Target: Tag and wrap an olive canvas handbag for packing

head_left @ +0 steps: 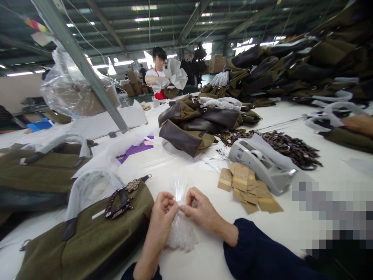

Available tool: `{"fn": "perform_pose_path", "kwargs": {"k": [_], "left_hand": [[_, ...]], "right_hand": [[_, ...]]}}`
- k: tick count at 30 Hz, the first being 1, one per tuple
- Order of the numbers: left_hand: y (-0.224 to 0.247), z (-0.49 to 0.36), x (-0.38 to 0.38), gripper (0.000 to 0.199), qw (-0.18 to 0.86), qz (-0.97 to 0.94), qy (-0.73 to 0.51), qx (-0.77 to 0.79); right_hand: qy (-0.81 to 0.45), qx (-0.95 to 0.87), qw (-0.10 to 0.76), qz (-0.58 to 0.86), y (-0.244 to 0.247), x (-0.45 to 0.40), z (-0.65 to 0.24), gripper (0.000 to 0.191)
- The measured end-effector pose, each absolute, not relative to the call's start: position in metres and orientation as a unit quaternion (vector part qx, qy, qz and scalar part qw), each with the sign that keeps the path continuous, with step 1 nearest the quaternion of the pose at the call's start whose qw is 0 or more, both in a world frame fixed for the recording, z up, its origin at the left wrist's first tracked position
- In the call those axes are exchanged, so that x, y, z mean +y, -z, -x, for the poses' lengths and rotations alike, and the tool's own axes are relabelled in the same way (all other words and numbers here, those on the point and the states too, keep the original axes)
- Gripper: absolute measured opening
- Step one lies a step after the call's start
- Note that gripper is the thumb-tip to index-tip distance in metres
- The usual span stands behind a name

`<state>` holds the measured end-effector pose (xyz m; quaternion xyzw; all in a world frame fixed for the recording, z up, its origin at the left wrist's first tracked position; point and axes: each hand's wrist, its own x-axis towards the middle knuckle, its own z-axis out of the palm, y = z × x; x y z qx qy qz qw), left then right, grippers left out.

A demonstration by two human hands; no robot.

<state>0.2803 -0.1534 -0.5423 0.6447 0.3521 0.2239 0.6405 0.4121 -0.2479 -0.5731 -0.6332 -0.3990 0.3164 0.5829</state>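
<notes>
A bundle of thin clear plastic strands (pixel 182 233) lies on the white table right in front of me, fanned out at both ends and narrow in the middle. My left hand (pixel 163 213) is closed in a pinch at the left of its narrow part. From the right, my right hand (pixel 199 209) pinches at the same spot, thumb and fingertip almost meeting the left ones. Whatever fine piece may sit between the fingertips is too small to make out. Close to my left hand lies an olive bag (pixel 101 233) with wrapped handles and a dark beaded charm (pixel 119 204).
Brown card tags (pixel 247 188) and a grey tape dispenser (pixel 260 165) sit to the right, before a heap of dark beaded charms (pixel 288 149). Olive bags (pixel 189 136) are piled beyond. A metal post (pixel 84 70) slants at left. A co-worker (pixel 159 76) stands across the table; another person's hand (pixel 359 124) is at far right.
</notes>
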Motion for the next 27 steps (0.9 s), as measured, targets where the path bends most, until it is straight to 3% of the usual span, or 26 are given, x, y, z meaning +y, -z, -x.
{"fn": "perform_pose_path", "kwargs": {"k": [13, 27], "left_hand": [[0.5437, -0.2793, -0.1522, 0.025, 0.650, -0.638, -0.224, 0.345], [0.5445, -0.2811, -0.1557, 0.026, 0.645, -0.616, -0.266, 0.366]], "right_hand": [[-0.411, -0.360, 0.569, 0.615, 0.5717, -0.2467, -0.4103, 0.036], [-0.333, -0.420, 0.545, 0.645, 0.5663, -0.2481, -0.4101, 0.022]]}}
